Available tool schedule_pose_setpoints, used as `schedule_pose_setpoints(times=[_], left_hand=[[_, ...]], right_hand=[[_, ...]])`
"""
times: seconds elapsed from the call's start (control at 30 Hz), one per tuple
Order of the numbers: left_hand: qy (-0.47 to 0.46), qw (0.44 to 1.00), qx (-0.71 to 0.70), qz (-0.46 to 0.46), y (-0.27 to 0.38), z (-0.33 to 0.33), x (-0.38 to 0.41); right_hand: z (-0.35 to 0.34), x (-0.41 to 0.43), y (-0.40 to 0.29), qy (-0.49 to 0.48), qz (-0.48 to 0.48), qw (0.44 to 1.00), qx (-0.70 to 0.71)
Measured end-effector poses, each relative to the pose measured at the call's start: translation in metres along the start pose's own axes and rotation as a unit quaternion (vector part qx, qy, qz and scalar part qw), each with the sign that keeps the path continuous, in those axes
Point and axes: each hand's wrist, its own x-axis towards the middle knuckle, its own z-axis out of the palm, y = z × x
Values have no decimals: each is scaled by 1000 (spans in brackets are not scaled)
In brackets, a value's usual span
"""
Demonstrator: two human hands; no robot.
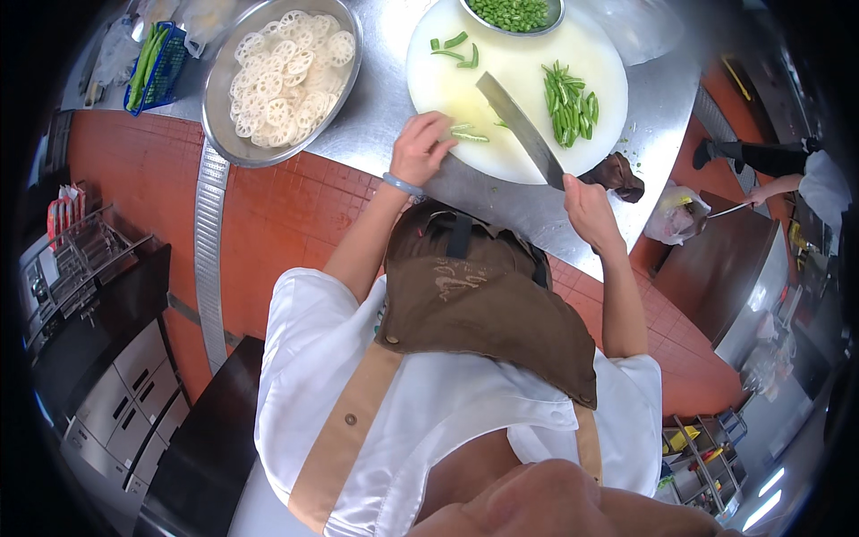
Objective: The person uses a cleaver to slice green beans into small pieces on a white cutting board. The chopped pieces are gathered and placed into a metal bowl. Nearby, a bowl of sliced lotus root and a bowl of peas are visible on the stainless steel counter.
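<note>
My right hand point(592, 213) is closed on the handle of a cleaver-like kitchen knife point(522, 126), whose blade lies over the round white cutting board point(429, 87). My left hand point(424, 142), a bracelet at its wrist, is at the board's near left edge with fingers loosely bent, beside split green pepper pieces point(468, 135); whether it touches them I cannot tell. A pile of cut green pepper strips point(567, 107) lies on the right of the board, and a few short pieces point(456, 51) lie at the upper left. A metal bowl of chopped green pieces point(513, 15) stands at the far edge.
A large metal bowl of sliced lotus root point(285, 84) stands at the left, beyond it a blue basket point(161, 74) with long green peppers point(146, 64). A dark cloth point(621, 176) lies by the board's near right edge. Another person's hand point(762, 193) is at the right, near a plastic bag point(676, 215).
</note>
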Motion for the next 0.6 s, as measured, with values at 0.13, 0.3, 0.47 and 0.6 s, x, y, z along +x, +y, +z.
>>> schedule_pose_setpoints(times=[0.13, 0.3, 0.47, 0.6], left_hand=[[25, 999, 41, -20, -7, -11, -12], [-14, 998, 54, 40, 6, 7, -1], [-21, 997, 64, 38, -9, 15, -4], [-23, 997, 64, 40, -12, 16, 0]], right_hand=[[-5, -22, -7, -37, 26, 998, -34], [13, -20, -25, -13, -52, 998, -36], [29, -14, -22, -29, -67, 996, -44], [31, -8, -17, -46, -64, 996, -40]])
